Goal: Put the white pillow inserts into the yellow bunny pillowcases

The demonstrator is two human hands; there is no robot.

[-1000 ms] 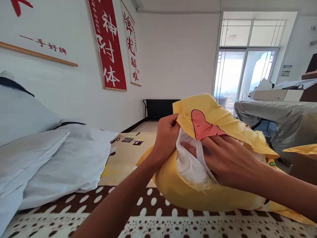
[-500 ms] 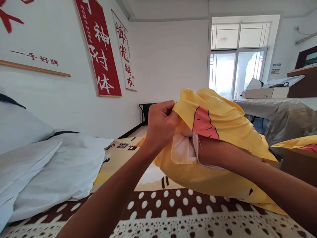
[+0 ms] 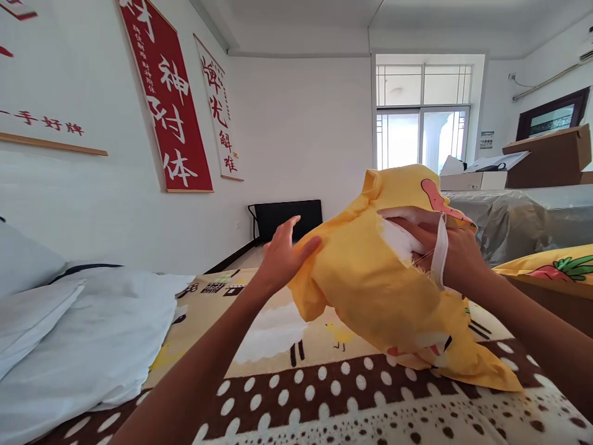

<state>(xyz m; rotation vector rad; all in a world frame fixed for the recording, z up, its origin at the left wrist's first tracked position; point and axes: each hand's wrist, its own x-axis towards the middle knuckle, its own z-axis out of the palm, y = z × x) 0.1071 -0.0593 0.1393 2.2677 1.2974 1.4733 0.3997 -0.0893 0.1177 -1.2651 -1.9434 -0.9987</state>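
Observation:
A yellow fabric cover (image 3: pixel 370 266) with pink patterns hangs bunched above the patterned blanket, white material showing through its opening. My left hand (image 3: pixel 285 250) is at the cover's left end, thumb and fingers spread apart, the thumb against the cloth. My right hand (image 3: pixel 451 247) is at the opening on the right, some fingers reaching inside by the white filling and a white edge strip. Those fingertips are partly hidden in the cloth, so what they grip cannot be made out.
White pillows (image 3: pixel 102 327) lie at the left on the patterned blanket (image 3: pixel 296 386). Another yellow cloth (image 3: pixel 551 266) rests on a brown box at the right. Behind are a black folded object (image 3: pixel 287 216), a plastic-covered surface (image 3: pixel 523 216) and cardboard boxes (image 3: pixel 551 154).
My left hand has let go of the cover's edge and opened. My right hand has drawn partly out of the opening. The cover has turned and its left end now hangs lower.

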